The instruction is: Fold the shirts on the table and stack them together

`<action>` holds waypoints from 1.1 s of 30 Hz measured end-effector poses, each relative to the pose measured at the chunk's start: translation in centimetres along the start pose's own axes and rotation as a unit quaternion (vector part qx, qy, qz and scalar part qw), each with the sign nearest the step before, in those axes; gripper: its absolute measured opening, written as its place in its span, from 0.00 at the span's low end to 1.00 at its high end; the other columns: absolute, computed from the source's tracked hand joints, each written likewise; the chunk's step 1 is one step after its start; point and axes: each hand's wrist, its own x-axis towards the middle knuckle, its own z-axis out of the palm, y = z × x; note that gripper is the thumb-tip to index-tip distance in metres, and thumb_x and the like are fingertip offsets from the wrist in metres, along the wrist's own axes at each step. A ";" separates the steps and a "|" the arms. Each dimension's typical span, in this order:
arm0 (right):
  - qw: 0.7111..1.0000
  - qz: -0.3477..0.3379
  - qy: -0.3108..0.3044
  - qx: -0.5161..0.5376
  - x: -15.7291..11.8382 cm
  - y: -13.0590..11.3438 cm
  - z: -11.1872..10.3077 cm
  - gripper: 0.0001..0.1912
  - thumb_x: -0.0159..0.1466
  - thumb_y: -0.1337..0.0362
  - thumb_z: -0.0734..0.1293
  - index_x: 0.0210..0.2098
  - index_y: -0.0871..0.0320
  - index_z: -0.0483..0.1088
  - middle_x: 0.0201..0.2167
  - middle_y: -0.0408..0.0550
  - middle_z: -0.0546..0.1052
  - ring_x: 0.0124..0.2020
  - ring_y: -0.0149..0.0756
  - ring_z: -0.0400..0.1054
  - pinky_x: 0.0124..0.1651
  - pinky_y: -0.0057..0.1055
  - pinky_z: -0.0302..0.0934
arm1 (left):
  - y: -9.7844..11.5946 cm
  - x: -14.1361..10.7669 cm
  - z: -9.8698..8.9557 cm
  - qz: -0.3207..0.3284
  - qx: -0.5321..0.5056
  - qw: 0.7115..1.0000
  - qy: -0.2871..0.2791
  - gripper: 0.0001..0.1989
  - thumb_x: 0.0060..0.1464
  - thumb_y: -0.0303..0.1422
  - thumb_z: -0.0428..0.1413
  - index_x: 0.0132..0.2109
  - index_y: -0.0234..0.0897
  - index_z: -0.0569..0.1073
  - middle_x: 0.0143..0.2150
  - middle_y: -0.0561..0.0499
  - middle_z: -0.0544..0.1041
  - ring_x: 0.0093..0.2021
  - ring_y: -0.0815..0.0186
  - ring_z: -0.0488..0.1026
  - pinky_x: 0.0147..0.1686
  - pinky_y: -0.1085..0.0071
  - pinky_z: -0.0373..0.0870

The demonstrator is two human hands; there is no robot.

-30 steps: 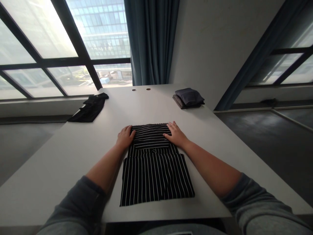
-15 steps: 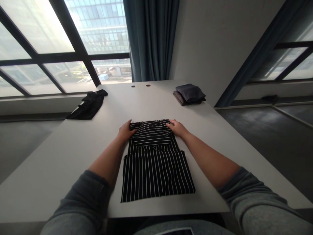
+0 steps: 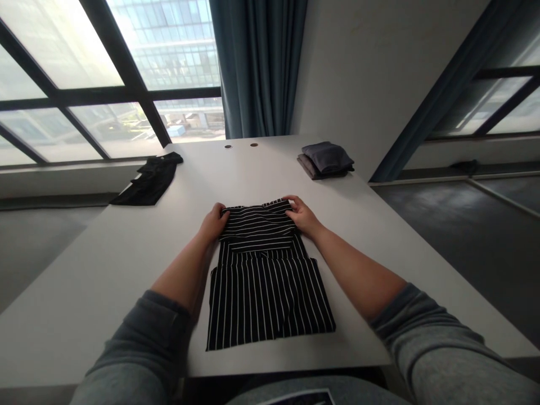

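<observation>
A black garment with white stripes (image 3: 270,301) lies folded on the white table in front of me. Its near part has lengthwise stripes, while the folded far part shows crosswise ones. My left hand (image 3: 213,222) pinches the far left corner between thumb and fingers. At the far right corner, my right hand (image 3: 304,216) grips the same edge, thumb on top and fingers behind. That far edge looks slightly raised at the right. What kind of garment it is, I cannot tell from the folds.
The white table (image 3: 139,264) reaches toward the window and a blue curtain (image 3: 259,73). Folded dark grey cloths (image 3: 327,159) are stacked at the far right. A black cloth (image 3: 152,180) lies at the far left edge. Two round inserts (image 3: 253,145) sit near the back edge.
Both hands have closed more firmly on the far corners of the striped garment. Its far edge has lifted a little, most at the right. The rest of the garment lies as before.
</observation>
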 end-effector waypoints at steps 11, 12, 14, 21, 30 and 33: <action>0.999 -0.021 0.038 -0.007 -1.1 -3.4 -0.3 0.17 0.56 0.58 0.75 0.44 0.54 0.74 0.41 0.46 0.80 0.44 0.40 0.76 0.54 0.42 0.71 | 2.0 -2.1 -3.4 0.048 -0.207 0.977 0.010 0.25 0.56 0.39 0.60 0.60 0.39 0.70 0.41 0.50 0.80 0.38 0.62 0.78 0.42 0.64 0.75; 0.999 -0.030 0.038 -0.009 -1.6 -4.0 -0.4 0.16 0.56 0.58 0.75 0.42 0.54 0.73 0.39 0.45 0.80 0.43 0.40 0.75 0.52 0.41 0.71 | 2.3 -2.5 -3.9 0.057 -0.205 0.977 0.010 0.25 0.56 0.39 0.61 0.59 0.39 0.72 0.41 0.49 0.80 0.39 0.62 0.78 0.43 0.63 0.76; 0.998 -0.050 0.039 -0.016 -2.5 -5.1 -0.6 0.15 0.56 0.59 0.76 0.39 0.54 0.71 0.36 0.43 0.77 0.40 0.38 0.73 0.49 0.39 0.71 | 3.1 -3.8 -5.1 0.070 -0.196 0.978 0.009 0.22 0.56 0.40 0.61 0.57 0.38 0.75 0.43 0.48 0.81 0.41 0.61 0.79 0.46 0.62 0.76; 0.993 -0.105 0.041 -0.044 -7.8 -8.8 -0.7 0.18 0.58 0.60 0.76 0.41 0.51 0.64 0.36 0.42 0.74 0.38 0.36 0.72 0.45 0.35 0.70 | 6.9 -11.4 -9.6 0.146 -0.077 0.986 0.017 0.13 0.60 0.38 0.59 0.51 0.42 0.80 0.44 0.49 0.83 0.43 0.60 0.79 0.40 0.66 0.78; 0.940 -0.193 -0.118 -0.255 -18.8 -11.3 -1.3 0.19 0.62 0.74 0.65 0.47 0.48 0.77 0.45 0.49 0.79 0.49 0.43 0.76 0.54 0.44 0.73 | 6.8 -21.6 -11.6 0.270 0.057 0.953 -0.124 0.14 0.61 0.25 0.54 0.48 0.46 0.79 0.48 0.47 0.79 0.48 0.60 0.78 0.47 0.63 0.78; 0.899 -0.245 -0.168 -0.323 -21.5 -10.0 -0.9 0.24 0.60 0.80 0.61 0.44 0.49 0.79 0.45 0.50 0.79 0.50 0.42 0.76 0.55 0.43 0.73 | 5.9 -23.8 -10.2 0.284 0.121 0.936 -0.167 0.20 0.55 0.19 0.54 0.48 0.47 0.79 0.49 0.48 0.79 0.50 0.59 0.77 0.51 0.61 0.75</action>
